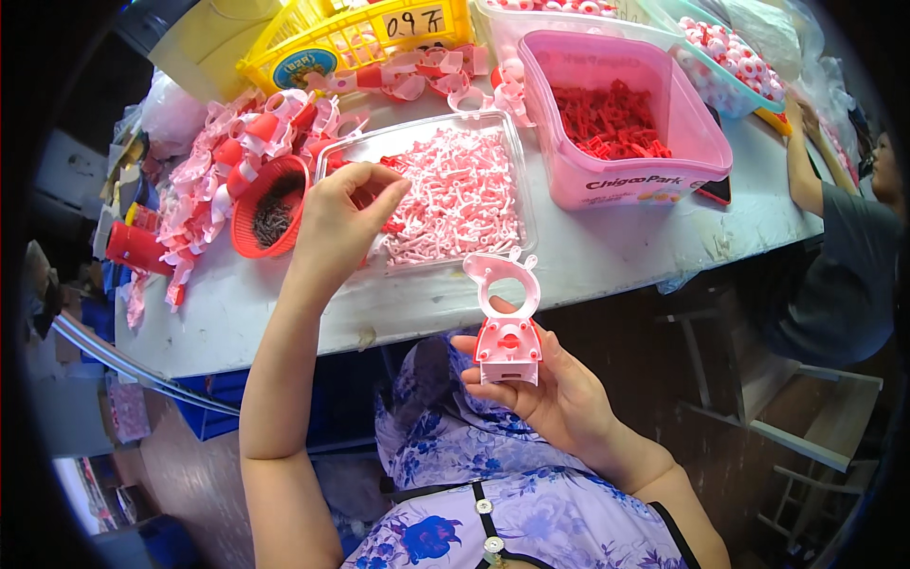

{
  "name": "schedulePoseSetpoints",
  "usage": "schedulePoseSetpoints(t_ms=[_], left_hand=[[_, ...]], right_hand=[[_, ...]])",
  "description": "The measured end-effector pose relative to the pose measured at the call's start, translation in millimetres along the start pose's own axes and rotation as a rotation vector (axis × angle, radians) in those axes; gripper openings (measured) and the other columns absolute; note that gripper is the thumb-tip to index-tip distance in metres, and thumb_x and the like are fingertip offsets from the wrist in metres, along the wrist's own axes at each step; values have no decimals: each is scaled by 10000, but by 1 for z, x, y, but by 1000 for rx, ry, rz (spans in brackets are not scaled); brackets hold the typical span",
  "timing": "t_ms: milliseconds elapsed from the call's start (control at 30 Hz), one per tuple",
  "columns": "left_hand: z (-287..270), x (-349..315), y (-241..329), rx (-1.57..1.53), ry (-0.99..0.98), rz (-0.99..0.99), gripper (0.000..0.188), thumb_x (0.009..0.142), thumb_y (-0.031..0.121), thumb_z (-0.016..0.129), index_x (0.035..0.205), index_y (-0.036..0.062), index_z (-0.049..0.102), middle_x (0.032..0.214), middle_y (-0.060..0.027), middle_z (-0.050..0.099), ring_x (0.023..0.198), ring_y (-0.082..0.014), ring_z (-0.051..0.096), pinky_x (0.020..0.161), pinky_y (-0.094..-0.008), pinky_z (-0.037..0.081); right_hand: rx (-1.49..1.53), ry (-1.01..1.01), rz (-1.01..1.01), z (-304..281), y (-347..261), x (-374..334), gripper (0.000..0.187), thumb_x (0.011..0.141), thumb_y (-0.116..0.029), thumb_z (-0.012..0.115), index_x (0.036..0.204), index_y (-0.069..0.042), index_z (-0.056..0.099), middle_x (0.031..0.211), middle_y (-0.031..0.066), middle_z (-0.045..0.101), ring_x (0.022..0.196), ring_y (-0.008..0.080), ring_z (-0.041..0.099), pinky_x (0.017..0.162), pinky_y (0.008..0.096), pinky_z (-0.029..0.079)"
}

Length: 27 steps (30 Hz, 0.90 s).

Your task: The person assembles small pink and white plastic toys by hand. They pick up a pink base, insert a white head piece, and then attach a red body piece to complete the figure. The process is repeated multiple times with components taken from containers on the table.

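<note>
My right hand [545, 384] holds a small pink-and-red plastic toy [505, 318] with a ring-shaped head, upright in front of the table edge. My left hand [343, 223] reaches over the near left corner of a clear tray [520, 180] full of small pink plastic parts, fingers pinched together among red and pink pieces; whether it grips one is hidden by the fingers.
A red round basket [248, 220] of small dark metal parts stands left of the tray, beside a heap of pink and red toy pieces [223, 156]. A pink tub [654, 175] of red parts, a yellow basket [303, 33] and more bins stand behind. Another person [848, 237] sits at right.
</note>
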<state>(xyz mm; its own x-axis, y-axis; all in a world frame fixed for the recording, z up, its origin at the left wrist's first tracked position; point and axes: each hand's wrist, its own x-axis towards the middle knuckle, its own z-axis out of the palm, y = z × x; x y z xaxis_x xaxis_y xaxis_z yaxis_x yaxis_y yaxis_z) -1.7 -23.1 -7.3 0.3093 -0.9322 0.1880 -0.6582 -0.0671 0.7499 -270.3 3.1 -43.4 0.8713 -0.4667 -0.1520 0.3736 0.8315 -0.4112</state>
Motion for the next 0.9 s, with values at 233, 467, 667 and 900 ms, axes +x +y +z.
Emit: schedulePoseSetpoints(t_ms=[233,467,667,900], left_hand=[[-26,8,-3,87,54,39,143,883,118,647,948,-7,672,787,-12,666,726,-48,591,674,-216,473],[-36,15,-5,168,85,32,153,887,117,632,961,-15,656,795,-21,665,726,-64,597,677,-219,475],[-14,66,5,223,96,224,179,883,144,630,995,7,656,833,-62,678,734,-102,618,674,-244,492],[-22,119,0,214,139,188,200,885,161,623,1026,25,665,868,-79,693,764,-128,636,694,-268,506]], right_hand=[[-68,60,3,4,0,-3,527,1028,-369,269,1422,-20,271,1378,277,396,1148,290,554,1005,397,451],[-72,36,19,4,1,-1,523,1025,-367,283,1419,-22,285,1373,287,399,1136,297,563,995,398,457],[-39,-57,65,0,-1,1,563,1020,-368,323,1479,-76,177,1403,219,393,1189,273,527,1040,380,410],[-59,-31,73,-5,-9,-7,559,1022,-355,316,1479,-74,163,1411,234,378,1198,285,520,1038,400,405]])
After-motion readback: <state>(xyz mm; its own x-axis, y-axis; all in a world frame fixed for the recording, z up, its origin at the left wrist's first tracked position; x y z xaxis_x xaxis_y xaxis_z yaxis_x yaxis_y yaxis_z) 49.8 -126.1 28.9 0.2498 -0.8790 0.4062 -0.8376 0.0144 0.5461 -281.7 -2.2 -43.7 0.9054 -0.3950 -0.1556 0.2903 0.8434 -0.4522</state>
